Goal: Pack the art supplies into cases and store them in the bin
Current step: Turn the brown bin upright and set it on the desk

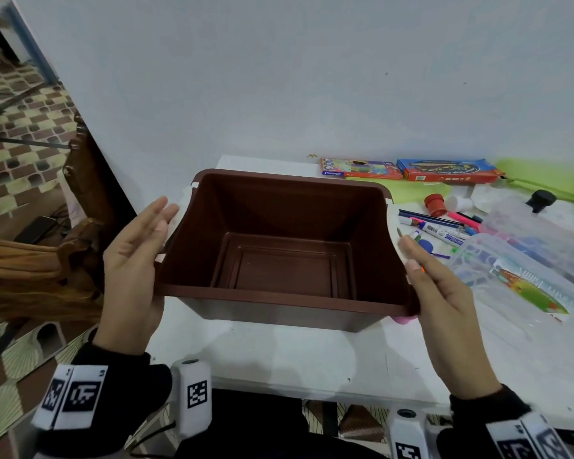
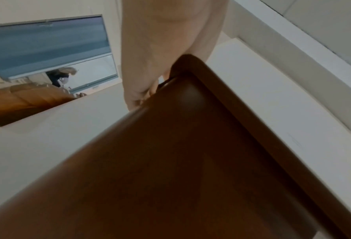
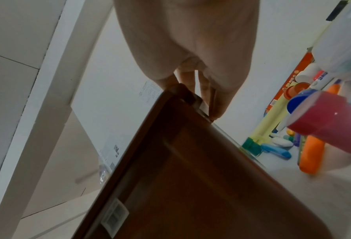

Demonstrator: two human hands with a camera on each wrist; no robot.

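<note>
**Two hands on one brown bin**

Fingers first: the left hand [image 1: 131, 270] is lying flat along the bin's left wall, fingers straight and close together, pointing away from the person, thumb at the near left corner of the rim. The right hand [image 1: 444, 299] is mirroring it on the right wall, fingers straight and close together, thumb at the near right corner. From the left wrist view the fingertips [image 2: 136, 103] are reaching just past the rim's underside; how far they are curling there, I cannot tell. In the right wrist view the fingers are running straight alongside the wall.

Between them, one brown bin [image 1: 289, 304] is sitting open-mouthed near the front edge of the white table [image 1: 312, 356], towards its left side, with nothing inside.

Moving outward to the right: two clear plastic cases [image 1: 524, 260] are lying overlapped by the right edge, coloured items showing through. A loose scatter of markers and pens [image 1: 441, 231] is lying between bin and cases, too jumbled to count. One red pot [image 1: 435, 204] is standing behind them. Along the back edge, two flat boxes [image 1: 360, 168] are lying end to end. One pink jar [image 3: 330, 124] is sitting just beside the bin's near right corner.
</note>
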